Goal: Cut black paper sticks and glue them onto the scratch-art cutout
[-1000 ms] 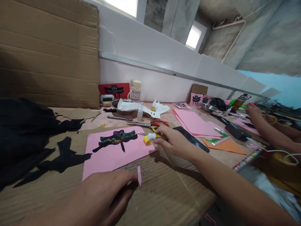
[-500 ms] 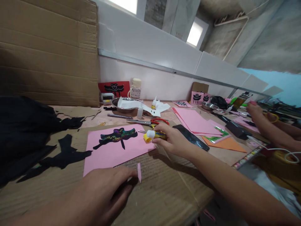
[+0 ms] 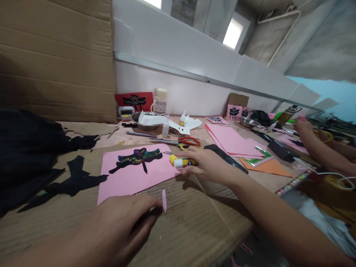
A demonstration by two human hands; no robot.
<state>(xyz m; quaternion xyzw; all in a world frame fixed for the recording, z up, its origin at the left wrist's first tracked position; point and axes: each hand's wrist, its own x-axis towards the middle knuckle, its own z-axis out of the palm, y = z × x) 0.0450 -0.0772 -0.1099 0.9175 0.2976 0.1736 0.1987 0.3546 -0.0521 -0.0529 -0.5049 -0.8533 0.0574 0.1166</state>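
Note:
My right hand [image 3: 207, 165] is closed round a yellow glue stick [image 3: 180, 162], whose capped end lies low at the right edge of a pink sheet [image 3: 130, 178]. A black cut-out with glitter colours [image 3: 137, 157] is stuck on that sheet. Lying flat on the brown cardboard [image 3: 189, 222], my left hand [image 3: 116, 226] has its fingers stretched out. Its fingertips touch the sheet's near edge, next to a small pink paper strip [image 3: 164, 200].
Red-handled scissors [image 3: 180, 141], a metal bowl with white paper [image 3: 146, 122], small glue bottles and a pen lie behind. Black paper scraps [image 3: 69, 181] sit at the left, a stack of pink sheets [image 3: 230, 142] and an orange sheet at the right. Another person's arms [image 3: 319, 152] work at the far right.
My right hand has lowered the glue stick from slightly above the sheet down onto its right edge. My left hand has stayed in place.

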